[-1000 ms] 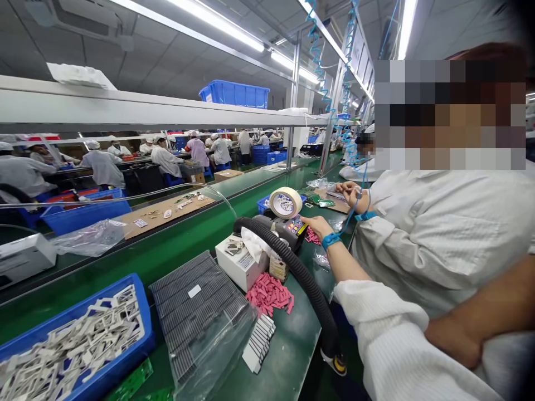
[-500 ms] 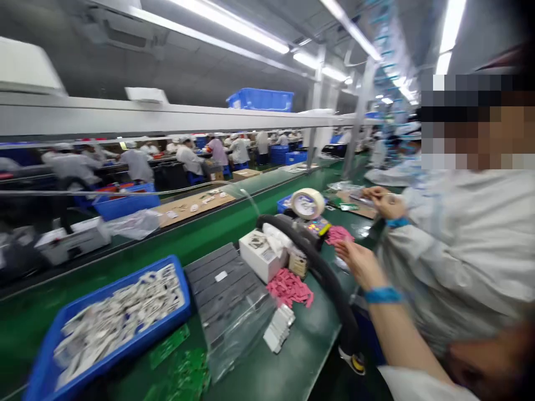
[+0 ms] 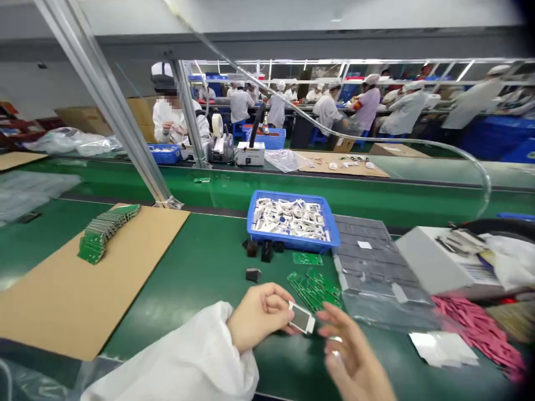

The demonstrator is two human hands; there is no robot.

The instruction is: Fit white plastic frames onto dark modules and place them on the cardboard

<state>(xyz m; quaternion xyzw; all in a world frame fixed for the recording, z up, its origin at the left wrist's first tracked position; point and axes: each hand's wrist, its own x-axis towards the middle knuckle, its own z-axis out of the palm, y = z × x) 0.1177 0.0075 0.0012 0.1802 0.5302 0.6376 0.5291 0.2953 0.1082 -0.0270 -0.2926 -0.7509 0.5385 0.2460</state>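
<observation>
No text, brand, number or sign is legible: the white label (image 3: 364,245) on the grey panel (image 3: 363,265) in clear plastic shows no readable characters, and markings on the white unit (image 3: 249,154) farther back are too small to make out.

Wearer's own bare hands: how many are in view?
2: the left hand holds a white-framed grey panel; the right hand, open, is just right of the panel.

Bright, even indoor light; thin white strip light (image 3: 465,71) in upper R bkgd. Soft sheen on clear plastic bag (image 3: 387,313). Person's bare R hand (image 3: 357,356) slightly blurred; pile of narrow pink strips (image 3: 480,334) smeared. Wide-angle stretch nr edges, R corners dark, bkgd soft.
</observation>
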